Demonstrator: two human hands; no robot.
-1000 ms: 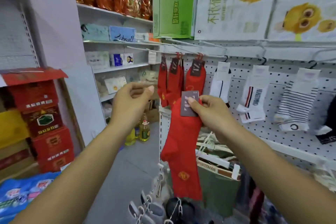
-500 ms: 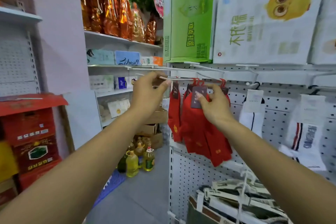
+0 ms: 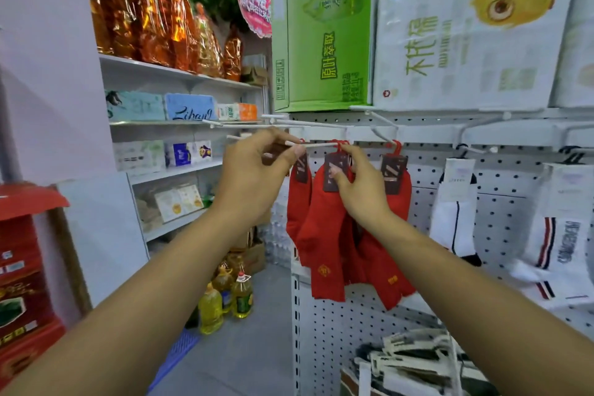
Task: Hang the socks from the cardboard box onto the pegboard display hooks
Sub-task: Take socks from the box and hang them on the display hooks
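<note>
A pair of red socks (image 3: pixel 324 235) with a dark card label hangs by its red hanger from a white display hook (image 3: pixel 318 145) on the white pegboard (image 3: pixel 501 183). My right hand (image 3: pixel 360 186) pinches that label, its thumb on the card. My left hand (image 3: pixel 254 177) pinches the free front end of the same hook. More red socks (image 3: pixel 395 260) hang behind and to the right on this hook and its neighbour. The cardboard box is out of view.
White socks (image 3: pixel 456 219) and striped socks (image 3: pixel 559 251) hang further right. Bare white hooks (image 3: pixel 308 123) stick out above. A green carton (image 3: pixel 321 26) sits on top of the pegboard. Oil bottles (image 3: pixel 225 299) stand on the floor, shelves at the left, packaged goods at lower right (image 3: pixel 414 360).
My right hand lifted the red socks from waist height up to the hook, where their hanger now sits. My left hand rose and took hold of the hook's tip.
</note>
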